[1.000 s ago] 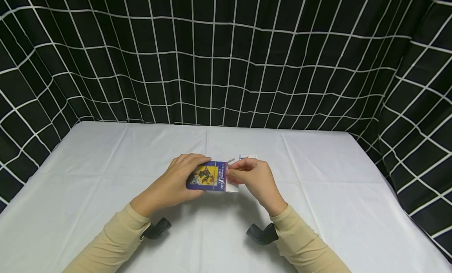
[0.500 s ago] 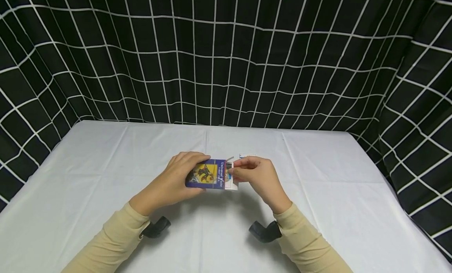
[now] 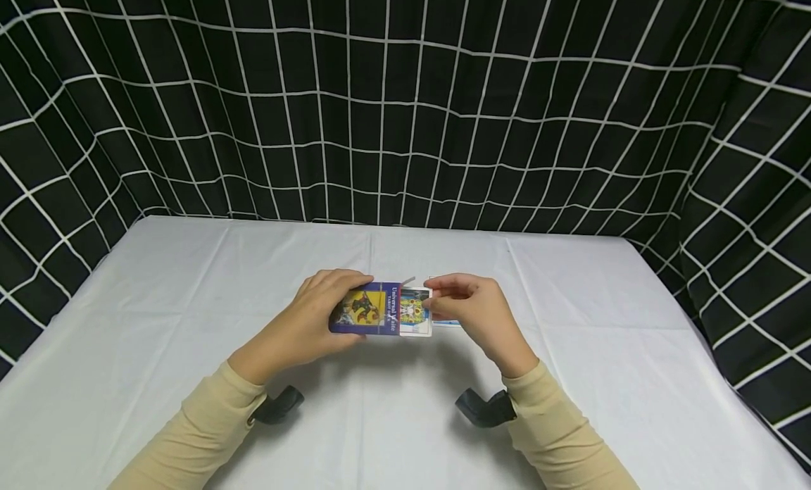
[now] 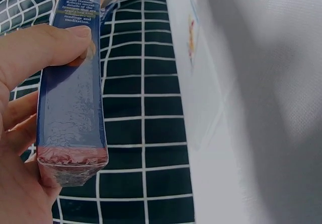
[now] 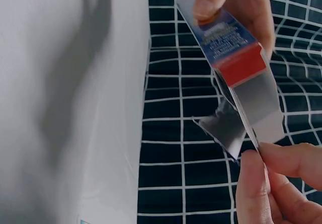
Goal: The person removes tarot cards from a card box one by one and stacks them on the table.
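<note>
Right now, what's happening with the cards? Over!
Left hand gripping blue box. Right hand pinching card, partly out. Another card lies on table; no blockage visible.

Bright, even light across the white bench [image 3: 602, 377], apparently from overhead, and soft-edged shadows spread grey below the work! The backdrop [image 3: 355, 71] sits deep and dark behind. Over to the left wrist: broad shadow again, pale glints on the box's [image 4: 70, 108] crinkled wrapping [image 4: 73, 169]. Right wrist now: whites look washed out, small print blurs.
</note>
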The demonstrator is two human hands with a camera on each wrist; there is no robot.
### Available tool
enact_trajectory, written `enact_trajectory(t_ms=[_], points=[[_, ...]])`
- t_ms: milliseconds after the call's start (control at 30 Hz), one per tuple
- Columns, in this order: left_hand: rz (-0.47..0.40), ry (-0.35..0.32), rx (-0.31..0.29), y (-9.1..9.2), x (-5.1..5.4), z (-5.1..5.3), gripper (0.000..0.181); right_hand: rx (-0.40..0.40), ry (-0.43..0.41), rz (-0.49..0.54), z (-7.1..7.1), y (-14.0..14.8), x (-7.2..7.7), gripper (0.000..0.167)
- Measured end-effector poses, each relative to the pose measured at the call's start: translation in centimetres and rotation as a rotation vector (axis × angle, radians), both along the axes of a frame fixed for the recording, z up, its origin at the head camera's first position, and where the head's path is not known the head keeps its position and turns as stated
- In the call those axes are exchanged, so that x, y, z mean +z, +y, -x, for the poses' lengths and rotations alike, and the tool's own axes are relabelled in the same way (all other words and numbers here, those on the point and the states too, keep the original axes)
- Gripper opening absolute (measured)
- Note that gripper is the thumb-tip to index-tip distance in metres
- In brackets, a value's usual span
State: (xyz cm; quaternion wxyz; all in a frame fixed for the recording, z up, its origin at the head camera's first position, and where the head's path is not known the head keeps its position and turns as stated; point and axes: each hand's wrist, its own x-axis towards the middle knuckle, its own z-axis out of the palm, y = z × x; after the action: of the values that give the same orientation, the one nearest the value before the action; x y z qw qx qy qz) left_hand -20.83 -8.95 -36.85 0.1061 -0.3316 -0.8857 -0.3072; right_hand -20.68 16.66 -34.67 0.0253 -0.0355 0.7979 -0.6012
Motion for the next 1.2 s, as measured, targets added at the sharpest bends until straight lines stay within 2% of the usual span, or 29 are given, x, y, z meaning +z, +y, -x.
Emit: enact_trajectory(t_ms=[400,767,1200], points=[[0.010,0.007,0.011,-0.1,0.1,0.1,0.074,0.042,-0.012,-0.021,0.5,1.0,0.2,0.032],[0.011,0.006,0.010,-0.1,0.1,0.1,0.073,0.034,0.003,-0.047,0.8,1.5,0.3,0.029],[0.007,-0.001,0.018,-0.3,0.1,0.2,0.073,0.089,-0.015,-0.138,0.8,2.9,1.3,0.031]])
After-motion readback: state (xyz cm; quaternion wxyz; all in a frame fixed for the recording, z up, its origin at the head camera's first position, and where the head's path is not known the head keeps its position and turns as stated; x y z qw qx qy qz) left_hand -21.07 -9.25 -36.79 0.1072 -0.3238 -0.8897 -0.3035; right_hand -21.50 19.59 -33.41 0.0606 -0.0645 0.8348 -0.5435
